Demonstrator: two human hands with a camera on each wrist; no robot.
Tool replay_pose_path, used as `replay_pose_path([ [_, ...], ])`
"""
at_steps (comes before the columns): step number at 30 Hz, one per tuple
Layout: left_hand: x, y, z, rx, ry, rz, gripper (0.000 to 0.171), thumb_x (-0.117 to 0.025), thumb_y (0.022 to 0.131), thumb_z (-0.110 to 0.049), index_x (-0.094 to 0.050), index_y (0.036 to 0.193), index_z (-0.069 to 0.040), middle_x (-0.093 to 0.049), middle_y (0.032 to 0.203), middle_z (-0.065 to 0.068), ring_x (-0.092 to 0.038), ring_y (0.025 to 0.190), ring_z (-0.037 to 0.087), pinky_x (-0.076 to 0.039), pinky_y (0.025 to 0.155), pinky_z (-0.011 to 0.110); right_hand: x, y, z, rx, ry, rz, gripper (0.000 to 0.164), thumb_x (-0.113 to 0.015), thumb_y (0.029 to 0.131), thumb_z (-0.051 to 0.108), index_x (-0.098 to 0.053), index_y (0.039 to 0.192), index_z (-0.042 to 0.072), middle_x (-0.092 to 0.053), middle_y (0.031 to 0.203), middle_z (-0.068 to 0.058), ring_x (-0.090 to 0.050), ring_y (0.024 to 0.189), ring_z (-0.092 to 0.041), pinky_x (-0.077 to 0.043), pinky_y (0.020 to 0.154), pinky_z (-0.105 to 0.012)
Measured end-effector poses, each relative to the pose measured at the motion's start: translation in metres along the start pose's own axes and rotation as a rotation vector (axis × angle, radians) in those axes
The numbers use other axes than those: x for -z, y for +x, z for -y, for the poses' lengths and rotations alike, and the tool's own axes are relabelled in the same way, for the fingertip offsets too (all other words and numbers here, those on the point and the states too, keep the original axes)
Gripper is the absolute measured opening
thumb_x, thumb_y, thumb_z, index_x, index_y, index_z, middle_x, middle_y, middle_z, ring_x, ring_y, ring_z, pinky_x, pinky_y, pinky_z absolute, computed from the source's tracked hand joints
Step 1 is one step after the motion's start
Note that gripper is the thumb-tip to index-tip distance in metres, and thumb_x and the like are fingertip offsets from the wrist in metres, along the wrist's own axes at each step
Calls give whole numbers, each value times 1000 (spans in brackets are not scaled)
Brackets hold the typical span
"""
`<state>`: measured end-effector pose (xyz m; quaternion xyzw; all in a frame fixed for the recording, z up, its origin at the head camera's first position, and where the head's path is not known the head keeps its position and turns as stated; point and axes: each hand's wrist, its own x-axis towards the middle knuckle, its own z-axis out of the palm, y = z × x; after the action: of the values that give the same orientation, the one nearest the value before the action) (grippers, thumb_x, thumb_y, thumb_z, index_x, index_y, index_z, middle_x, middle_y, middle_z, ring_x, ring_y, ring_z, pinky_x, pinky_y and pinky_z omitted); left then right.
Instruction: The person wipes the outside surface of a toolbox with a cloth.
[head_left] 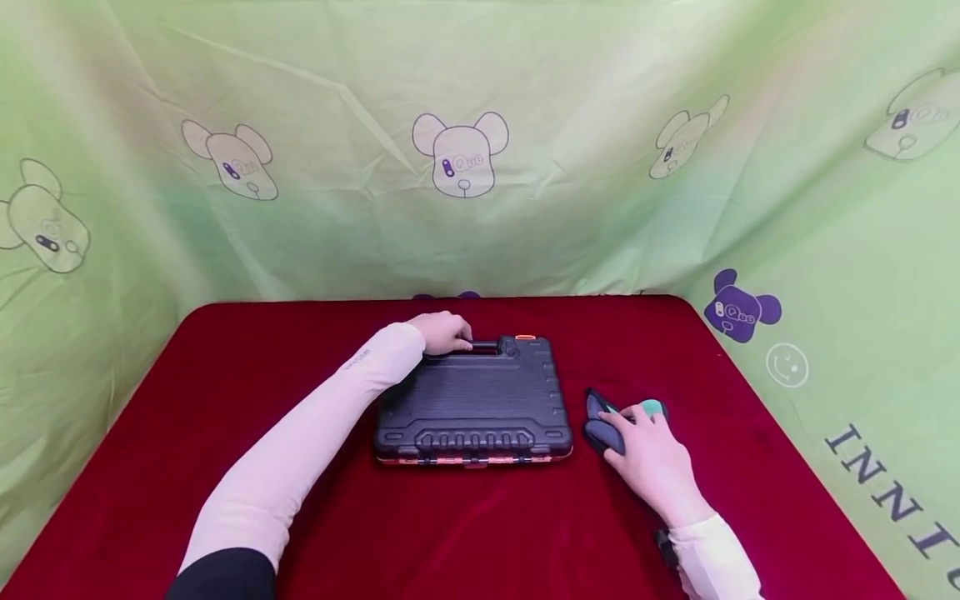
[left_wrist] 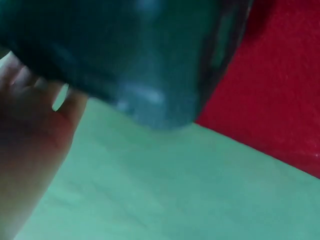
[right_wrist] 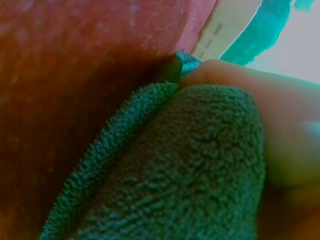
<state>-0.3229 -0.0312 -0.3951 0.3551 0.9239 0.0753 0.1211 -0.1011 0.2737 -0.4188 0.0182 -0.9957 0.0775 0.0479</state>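
A dark plastic carrying case (head_left: 472, 396) with an orange-red lower edge lies flat on the red table. My left hand (head_left: 442, 333) grips its handle at the far side. In the left wrist view the case (left_wrist: 145, 65) looms dark and blurred beside the left hand (left_wrist: 35, 120). To the right of the case, my right hand (head_left: 654, 462) holds a dark grey-blue fabric item (head_left: 603, 433) with rounded flaps and teal parts, thumb and fingers about one flap. Close up in the right wrist view, the fabric item (right_wrist: 175, 165) is fuzzy; its exact kind cannot be told.
A red cloth covers the table (head_left: 315, 517). Behind and on both sides hangs a pale green curtain (head_left: 322, 217) printed with bear heads. The table's far edge meets the curtain beyond the case.
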Motion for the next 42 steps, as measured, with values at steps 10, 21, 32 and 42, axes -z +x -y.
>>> replay_pose_path([
  [10, 24, -60, 24, 113, -27, -157, 23, -56, 96, -27, -75, 104, -16, -76, 108, 4, -66, 103, 22, -52, 94, 46, 0, 2, 3, -2, 1, 22, 50, -74, 76, 18, -65, 125, 12, -59, 117, -21, -50, 106, -40, -57, 60, -59],
  [21, -4, -100, 48, 299, -246, -255, 32, -54, 97, -35, -68, 121, -19, -71, 121, 8, -60, 116, 27, -49, 98, 54, -1, 3, 2, 12, 30, 4, 58, -74, 76, 17, -57, 129, 2, -57, 118, -25, -48, 106, -41, -54, 80, -61],
  [32, -18, -102, 51, 371, -396, -243, 34, -47, 100, -37, -63, 126, -20, -65, 129, 10, -55, 121, 28, -45, 103, 54, 12, -11, -7, 114, 134, -20, 60, -77, 67, 17, -54, 117, -9, -49, 115, -28, -51, 96, -43, -49, 78, -57],
  [42, -16, -98, 49, 369, -371, -253, 33, -47, 100, -38, -64, 123, -22, -66, 127, 8, -57, 118, 27, -47, 99, 55, 17, -14, -19, 157, 46, 78, 55, -79, 71, 20, -63, 124, 15, -58, 117, -19, -58, 92, -41, -49, 75, -58],
])
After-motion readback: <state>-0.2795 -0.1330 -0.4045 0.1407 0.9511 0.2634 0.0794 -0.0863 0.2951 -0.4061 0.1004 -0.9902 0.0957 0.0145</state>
